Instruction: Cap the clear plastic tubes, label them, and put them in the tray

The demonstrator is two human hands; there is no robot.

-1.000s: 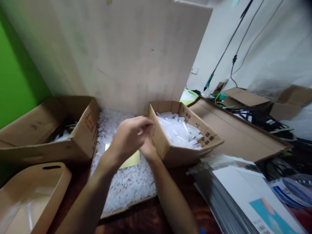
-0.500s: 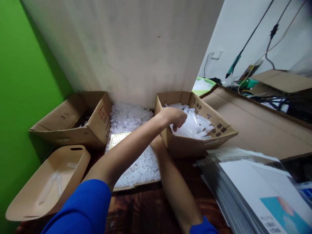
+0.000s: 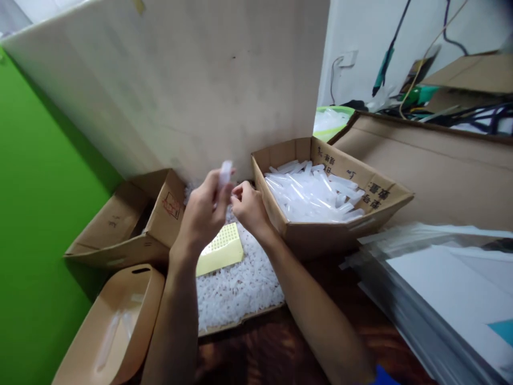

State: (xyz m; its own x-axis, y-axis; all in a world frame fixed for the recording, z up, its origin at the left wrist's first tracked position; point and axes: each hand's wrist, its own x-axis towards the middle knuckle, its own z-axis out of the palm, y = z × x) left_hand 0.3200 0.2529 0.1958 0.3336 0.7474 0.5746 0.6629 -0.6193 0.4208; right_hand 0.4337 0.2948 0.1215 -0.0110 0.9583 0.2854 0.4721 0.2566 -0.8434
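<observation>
- The person's left hand [image 3: 202, 208] is raised over the far part of a shallow cardboard tray [image 3: 242, 321], fingers closed around a translucent white tube [image 3: 225, 174] that stands nearly upright, its top above the fingers, slightly blurred.
- The right hand [image 3: 250, 211] is just beside it, near the tray's right edge, thumb and fingertips drawn close together; whether they pinch anything cannot be told.
- Small white pieces [image 3: 244, 291] cover the tray, spread almost to its near edge.
- On them, toward the tray's left edge, lies a pale yellow rack [image 3: 220, 256] dotted with rows of holes, partly behind the left hand and forearm.
- Beyond the tray's right edge, a cardboard box [image 3: 320, 236] holds a heap of similar tubes [image 3: 312, 195].
- Beyond its left edge is a second box [image 3: 140, 250].
- Off the tray's near left corner, a beige bin [image 3: 152, 302] holds a few clear tubes [image 3: 107, 342].
- Dark brown worktop [image 3: 240, 361] shows before the tray's near edge.
</observation>
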